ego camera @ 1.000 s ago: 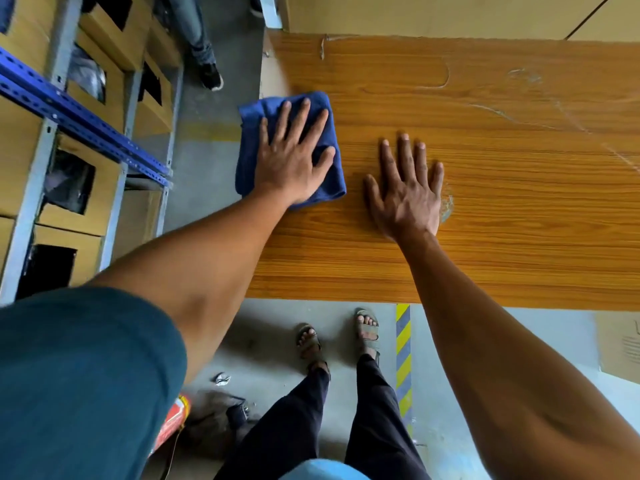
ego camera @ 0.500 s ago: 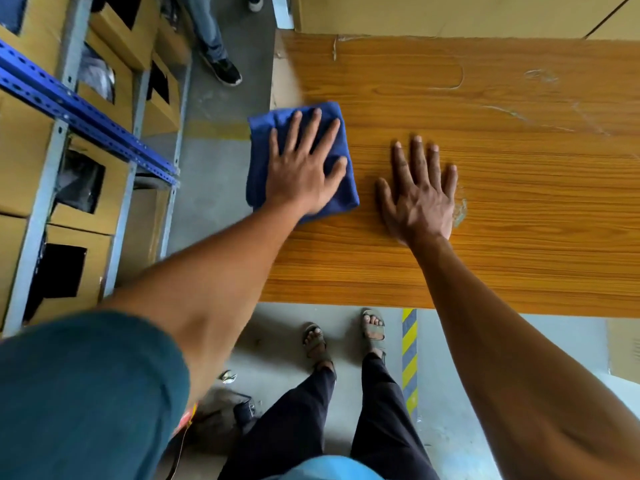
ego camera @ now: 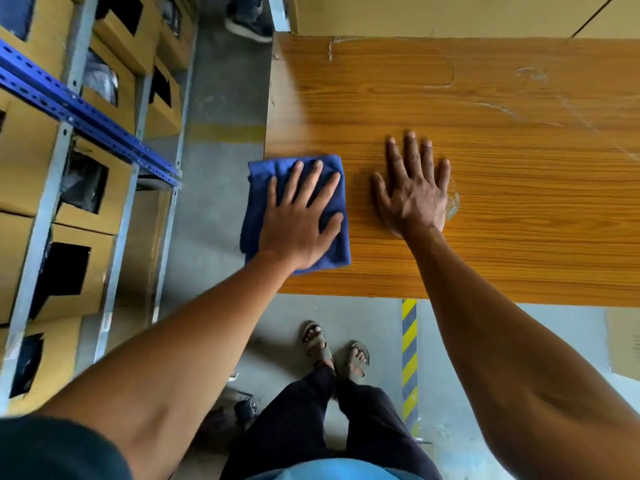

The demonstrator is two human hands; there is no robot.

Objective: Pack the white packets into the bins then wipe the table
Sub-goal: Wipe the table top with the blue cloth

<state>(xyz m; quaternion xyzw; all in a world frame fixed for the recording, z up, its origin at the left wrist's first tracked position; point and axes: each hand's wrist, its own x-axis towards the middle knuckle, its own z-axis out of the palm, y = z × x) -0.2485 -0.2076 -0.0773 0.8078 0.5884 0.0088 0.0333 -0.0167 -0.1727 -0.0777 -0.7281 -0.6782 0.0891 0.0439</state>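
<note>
A folded blue cloth (ego camera: pixel 256 188) lies on the left end of the wooden table (ego camera: pixel 485 98), its left side hanging slightly past the table's edge. My left hand (ego camera: pixel 299 220) presses flat on the cloth with fingers spread. My right hand (ego camera: pixel 414 192) rests flat on the bare tabletop just right of the cloth, fingers straight. Cardboard bins (ego camera: pixel 86 223) with dark cut-out openings sit on a blue and grey metal rack (ego camera: pixel 83 112) to the left. No white packets show on the table.
A narrow concrete aisle runs between the rack and the table. Another person's shoe (ego camera: pixel 249 27) stands at the aisle's far end. Yellow-striped floor tape (ego camera: pixel 410 358) runs under the table's near edge. A cardboard piece (ego camera: pixel 623 344) lies at the right. Scratches mark the tabletop's far right.
My left hand has drawn the blue cloth back toward the table's near edge along its left end. My right hand has stayed flat in place.
</note>
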